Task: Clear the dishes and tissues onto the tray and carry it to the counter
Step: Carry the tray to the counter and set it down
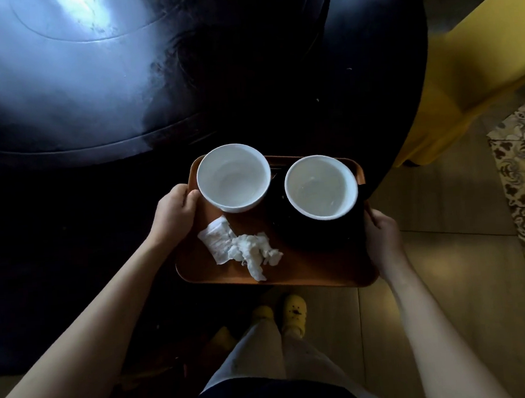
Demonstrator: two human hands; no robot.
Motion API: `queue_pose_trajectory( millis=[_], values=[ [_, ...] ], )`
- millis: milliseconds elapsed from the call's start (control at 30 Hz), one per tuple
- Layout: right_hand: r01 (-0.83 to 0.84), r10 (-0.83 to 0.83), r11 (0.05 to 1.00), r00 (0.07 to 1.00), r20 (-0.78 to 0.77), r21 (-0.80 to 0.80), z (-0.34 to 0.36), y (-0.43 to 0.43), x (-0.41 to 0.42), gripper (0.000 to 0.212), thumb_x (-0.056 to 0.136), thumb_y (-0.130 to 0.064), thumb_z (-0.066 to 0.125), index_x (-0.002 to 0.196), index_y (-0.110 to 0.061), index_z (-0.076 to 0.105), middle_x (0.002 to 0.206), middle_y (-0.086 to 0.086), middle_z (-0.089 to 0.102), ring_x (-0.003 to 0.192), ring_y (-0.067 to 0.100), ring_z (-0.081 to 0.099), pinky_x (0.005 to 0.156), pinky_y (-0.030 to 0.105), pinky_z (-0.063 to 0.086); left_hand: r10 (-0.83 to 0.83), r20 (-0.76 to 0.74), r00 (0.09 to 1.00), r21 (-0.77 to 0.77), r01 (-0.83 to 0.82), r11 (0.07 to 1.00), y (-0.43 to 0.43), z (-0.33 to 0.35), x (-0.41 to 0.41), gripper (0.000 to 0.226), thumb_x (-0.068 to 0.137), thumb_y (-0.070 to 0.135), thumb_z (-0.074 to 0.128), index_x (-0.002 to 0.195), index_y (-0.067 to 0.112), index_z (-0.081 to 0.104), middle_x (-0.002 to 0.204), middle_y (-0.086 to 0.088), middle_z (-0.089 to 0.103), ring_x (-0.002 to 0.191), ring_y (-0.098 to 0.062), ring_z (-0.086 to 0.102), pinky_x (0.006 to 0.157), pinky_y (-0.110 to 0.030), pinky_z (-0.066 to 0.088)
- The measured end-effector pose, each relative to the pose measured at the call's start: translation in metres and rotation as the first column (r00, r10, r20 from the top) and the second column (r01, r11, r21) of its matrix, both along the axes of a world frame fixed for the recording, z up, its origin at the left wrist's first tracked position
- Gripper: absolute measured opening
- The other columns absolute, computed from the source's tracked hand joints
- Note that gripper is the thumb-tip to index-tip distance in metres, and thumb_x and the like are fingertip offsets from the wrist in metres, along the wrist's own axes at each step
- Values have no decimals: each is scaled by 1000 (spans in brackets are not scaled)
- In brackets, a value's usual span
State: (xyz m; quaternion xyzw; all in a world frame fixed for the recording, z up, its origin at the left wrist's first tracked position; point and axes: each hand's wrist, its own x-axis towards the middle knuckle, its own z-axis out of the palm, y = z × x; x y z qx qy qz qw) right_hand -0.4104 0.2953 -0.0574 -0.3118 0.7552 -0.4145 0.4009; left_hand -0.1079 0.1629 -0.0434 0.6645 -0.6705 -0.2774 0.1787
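Both your bare forearms reach forward and down, a little bent inward at the wrists. Your left hand (pixel 174 210) grips the left edge of the tray (pixel 307 270), with the fingers curled over its rim. Your right hand (pixel 383 233) grips the right edge; its fingers are mostly hidden.

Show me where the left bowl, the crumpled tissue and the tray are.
left bowl (pixel 233 177): head view, inner bottom.
crumpled tissue (pixel 252 252): head view, middle of the wad.
tray (pixel 308 272): head view, bare floor near front edge.
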Motion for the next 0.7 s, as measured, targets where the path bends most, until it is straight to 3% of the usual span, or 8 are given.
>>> queue_pose_trajectory(
  millis=[167,267,400,500,600,700],
  values=[
    [30,-28,999,999,38,-35,29,11,-22,35,96,-28,47,87,2,64,85,22,64,78,26,57,65,35,39,-90,-40,995,9,91,996,-7,21,-23,23,93,17,50,104,-2,56,88,-7,55,82,-20,49,70,-28,31],
    [62,-58,997,995,82,-43,48,21,-40,24,96,-24,48,82,-13,64,79,10,64,69,12,61,62,31,41,-142,-60,988,-4,142,990,-14,35,-48,22,93,18,50,101,-1,56,88,-8,55,82,-21,49,70,-29,32],
    [160,-147,982,981,127,-101,71,44,-67,23,93,-21,53,91,-1,64,78,11,63,69,7,60,59,24,42,-231,-103,967,-19,230,973,-22,53,-94,20,93,19,51,99,1,57,86,-8,57,80,-21,50,69,-30,33],
    [246,-225,959,963,149,-139,87,71,-90,24,95,-13,48,78,-15,64,58,-8,65,53,-7,56,49,13,41,-325,-107,939,-45,322,946,-23,68,-137,13,92,19,51,88,7,54,74,-1,53,75,-20,48,62,-29,32],
    [348,-327,924,934,141,-161,99,98,-115,27,94,-10,49,76,-23,63,51,-22,65,50,-12,55,45,8,40,-427,-99,899,-71,422,904,-19,81,-185,14,91,19,52,81,9,51,67,2,49,72,-21,48,62,-30,33],
    [410,-392,893,911,129,-184,111,126,-144,27,92,-6,50,78,-24,64,54,-22,67,52,-11,58,47,8,42,-511,-112,852,-99,502,859,-10,95,-236,16,91,20,53,81,8,52,67,0,50,67,-21,49,62,-32,36]
  ],
)
